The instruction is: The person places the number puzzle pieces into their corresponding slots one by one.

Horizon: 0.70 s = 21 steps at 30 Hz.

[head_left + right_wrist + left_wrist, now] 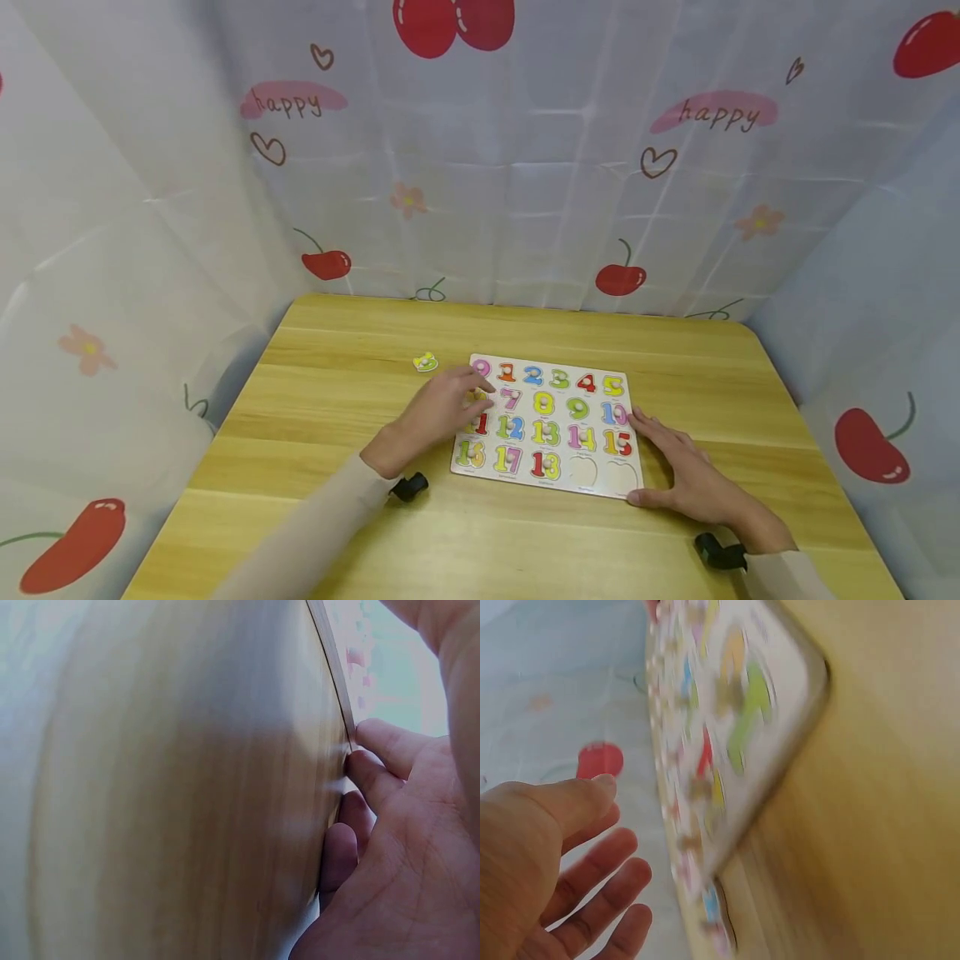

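Note:
A wooden number puzzle board point(557, 490) lies on the table with knobbed, coloured number pieces in rows. Two bare recesses show at its lower right. My left hand point(445, 407) hovers over the board's left side, hiding part of the numbers there. Its fingers point(604, 889) are loosely spread in the left wrist view, with nothing between them. At the board's right edge is my right hand point(693, 483), its fingertips touching the side and the thumb by the lower right corner. A small yellow-green knobbed piece point(425, 362) lies beyond the left hand, off the board.
The light wood table point(360, 333) carries the board near its middle. White curtains point(480, 167) printed with cherries and "happy" enclose its back and sides. Dark wrist cameras point(408, 487) sit below both hands.

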Available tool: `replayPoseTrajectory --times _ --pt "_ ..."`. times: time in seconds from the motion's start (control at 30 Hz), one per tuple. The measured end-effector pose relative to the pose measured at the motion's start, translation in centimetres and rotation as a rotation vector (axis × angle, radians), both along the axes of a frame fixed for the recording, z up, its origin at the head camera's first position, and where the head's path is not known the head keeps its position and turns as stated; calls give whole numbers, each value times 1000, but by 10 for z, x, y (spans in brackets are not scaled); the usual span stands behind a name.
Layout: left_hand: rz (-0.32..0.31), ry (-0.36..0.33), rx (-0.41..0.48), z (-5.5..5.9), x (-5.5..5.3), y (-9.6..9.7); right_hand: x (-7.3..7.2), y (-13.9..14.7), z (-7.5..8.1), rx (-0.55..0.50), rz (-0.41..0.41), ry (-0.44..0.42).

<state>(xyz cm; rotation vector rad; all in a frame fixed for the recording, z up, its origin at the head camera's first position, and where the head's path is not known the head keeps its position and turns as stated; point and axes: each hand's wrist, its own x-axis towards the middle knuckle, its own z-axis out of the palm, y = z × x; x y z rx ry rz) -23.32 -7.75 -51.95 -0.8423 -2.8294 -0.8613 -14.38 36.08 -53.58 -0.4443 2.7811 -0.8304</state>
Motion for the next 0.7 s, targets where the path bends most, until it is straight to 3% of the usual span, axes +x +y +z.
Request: replayPoseTrajectory --times 0.13,0.33,0.7 --pt "97 25 -7 -6 -15 -23 0 -1 1 -1 4 2" --pt "216 -28 -15 -8 -33 -51 0 -1 2 7 4 5" --pt "247 -38 -66 -14 -51 -72 1 -2 4 19 -3 -7"
